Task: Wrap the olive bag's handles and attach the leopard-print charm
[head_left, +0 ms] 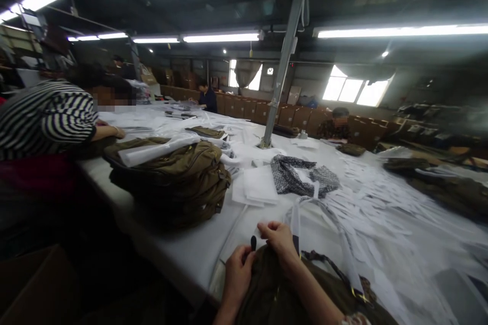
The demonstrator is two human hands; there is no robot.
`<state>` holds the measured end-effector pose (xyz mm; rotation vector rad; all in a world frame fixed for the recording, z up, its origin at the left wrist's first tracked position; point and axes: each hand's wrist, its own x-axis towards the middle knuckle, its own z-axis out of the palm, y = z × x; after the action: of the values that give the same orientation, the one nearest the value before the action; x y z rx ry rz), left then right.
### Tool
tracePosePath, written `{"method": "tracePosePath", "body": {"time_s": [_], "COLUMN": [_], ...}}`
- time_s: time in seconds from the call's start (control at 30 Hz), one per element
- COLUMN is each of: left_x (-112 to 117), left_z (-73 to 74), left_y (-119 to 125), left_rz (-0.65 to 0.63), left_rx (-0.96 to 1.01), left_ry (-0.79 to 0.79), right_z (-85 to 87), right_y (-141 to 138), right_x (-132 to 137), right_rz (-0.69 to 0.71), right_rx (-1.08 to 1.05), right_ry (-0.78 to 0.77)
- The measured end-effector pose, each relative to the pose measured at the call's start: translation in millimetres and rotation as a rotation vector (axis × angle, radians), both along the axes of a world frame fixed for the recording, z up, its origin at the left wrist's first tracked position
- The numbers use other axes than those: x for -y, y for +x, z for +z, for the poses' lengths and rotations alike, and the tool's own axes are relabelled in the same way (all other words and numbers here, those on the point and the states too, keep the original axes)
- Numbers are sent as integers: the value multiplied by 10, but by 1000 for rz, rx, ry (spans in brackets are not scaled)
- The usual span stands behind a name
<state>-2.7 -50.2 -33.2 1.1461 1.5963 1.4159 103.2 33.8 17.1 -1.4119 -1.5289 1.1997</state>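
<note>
A dark olive bag [267, 284] lies in front of me at the near edge of the table, with handles wrapped in white paper [346, 249]. My left hand [238, 269] is closed at its far left end, thumb and finger pinching a small black tab with a rounded end [253, 242] that sticks up. Just above and to the right, my right hand [280, 241] reaches over the bag with its fingertips pinched together. Whatever they hold, if anything, is too small to make out. The two hands are close but apart.
A stack of olive bags [171, 177] stands on the table [224, 223] to the left, near a person in a striped top [68, 111]. A black-and-white patterned cloth [290, 175], white sheets [259, 185] and scattered paper strips [373, 198] lie ahead. A metal post [284, 66] rises beyond.
</note>
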Motion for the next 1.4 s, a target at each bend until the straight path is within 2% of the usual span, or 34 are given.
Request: {"method": "tracePosePath", "body": {"time_s": [0.17, 0.33, 0.6, 0.73, 0.83, 0.93, 1.2, 1.4], "left_x": [19, -1, 1, -4, -9, 2, 38, -1], "left_z": [34, -8, -47, -68, -81, -103, -165, -120], "left_y": [9, 3, -9, -54, -80, -75, -10, -16], "left_rz": [7, 13, 21, 31, 5, -14, 119, 146], "left_rx": [-42, -47, -41, 145, 289, 211, 185, 354], "left_ry": [-10, 6, -9, -68, -42, -16, -2, 14], "right_z": [-38, -27, -35, -25, 21, 59, 0, 23], "right_y": [-32, -41, -21, -7, 5, 52, 190, 92], "right_x": [-13, 2, 91, 120, 154, 184, 106, 80], "right_rz": [49, 107, 358, 430, 504, 517, 491, 517], "right_rx": [82, 164, 236, 260, 257, 268, 221, 186], "right_ry": [49, 125, 218, 259, 276, 280, 174, 139]}}
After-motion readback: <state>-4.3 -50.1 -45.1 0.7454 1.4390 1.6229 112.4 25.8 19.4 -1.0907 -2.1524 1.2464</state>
